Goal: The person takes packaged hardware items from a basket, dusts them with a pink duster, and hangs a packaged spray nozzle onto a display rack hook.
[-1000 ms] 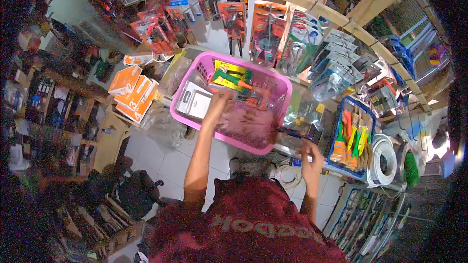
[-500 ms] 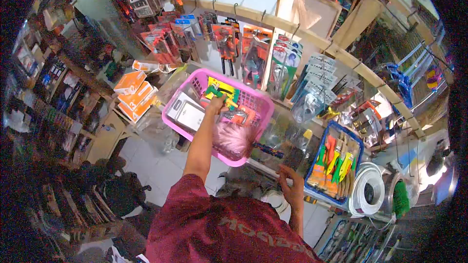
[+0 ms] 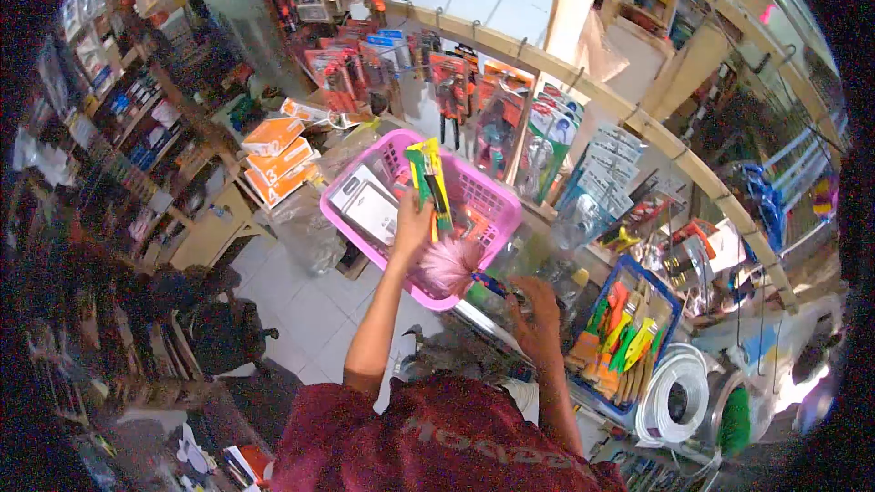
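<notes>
A narrow yellow-and-green packaged item with a dark strip stands up out of the pink plastic basket. My left hand is closed around its lower part; the exact kind of tool inside cannot be made out. A pink feather duster lies over the basket's near right corner, its dark blue handle sticking out over the rim. At the handle's end is my right hand, fingers curled onto it. Inside the basket, a white flat package lies at the left, and red packaged items lie partly hidden behind the duster.
To the right, a blue-rimmed tray holds several paintbrushes, beside a coil of white cable. Orange boxes are stacked left of the basket. Packaged tools hang from hooks on a wooden rail behind it.
My left hand has lifted the yellow-and-green package from lying in the basket to upright. My right hand has moved up to the duster's handle and closed on it. The view has shifted slightly.
</notes>
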A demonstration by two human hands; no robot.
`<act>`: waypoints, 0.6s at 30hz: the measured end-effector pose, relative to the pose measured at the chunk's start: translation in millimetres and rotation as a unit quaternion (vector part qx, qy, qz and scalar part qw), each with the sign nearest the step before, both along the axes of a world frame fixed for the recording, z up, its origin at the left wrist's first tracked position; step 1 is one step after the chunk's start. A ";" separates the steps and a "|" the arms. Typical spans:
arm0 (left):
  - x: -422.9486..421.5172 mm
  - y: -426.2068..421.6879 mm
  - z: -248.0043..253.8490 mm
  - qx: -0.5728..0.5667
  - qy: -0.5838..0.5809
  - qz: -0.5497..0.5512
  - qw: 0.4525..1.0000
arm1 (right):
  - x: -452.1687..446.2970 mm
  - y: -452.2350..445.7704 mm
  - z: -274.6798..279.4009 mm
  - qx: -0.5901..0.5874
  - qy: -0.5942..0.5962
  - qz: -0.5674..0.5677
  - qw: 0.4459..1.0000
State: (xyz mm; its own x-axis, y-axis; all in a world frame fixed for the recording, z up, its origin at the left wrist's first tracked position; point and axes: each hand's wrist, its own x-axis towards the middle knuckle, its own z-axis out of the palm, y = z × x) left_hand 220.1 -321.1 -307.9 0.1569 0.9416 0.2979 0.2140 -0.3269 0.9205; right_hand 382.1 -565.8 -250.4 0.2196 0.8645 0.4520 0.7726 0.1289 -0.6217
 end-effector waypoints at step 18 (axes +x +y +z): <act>-68.6 -166.5 107.6 -0.124 -0.284 -0.124 0.943 | -50.6 40.4 0.8 -0.166 0.390 0.186 0.887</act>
State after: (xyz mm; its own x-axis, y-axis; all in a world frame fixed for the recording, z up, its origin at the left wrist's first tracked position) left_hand 151.5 -487.6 -200.3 0.2623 0.9489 0.1753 -0.3913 -0.0615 0.9182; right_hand 331.4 -525.3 -249.6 0.0253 0.9997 -0.0036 0.0341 -0.0045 -0.9994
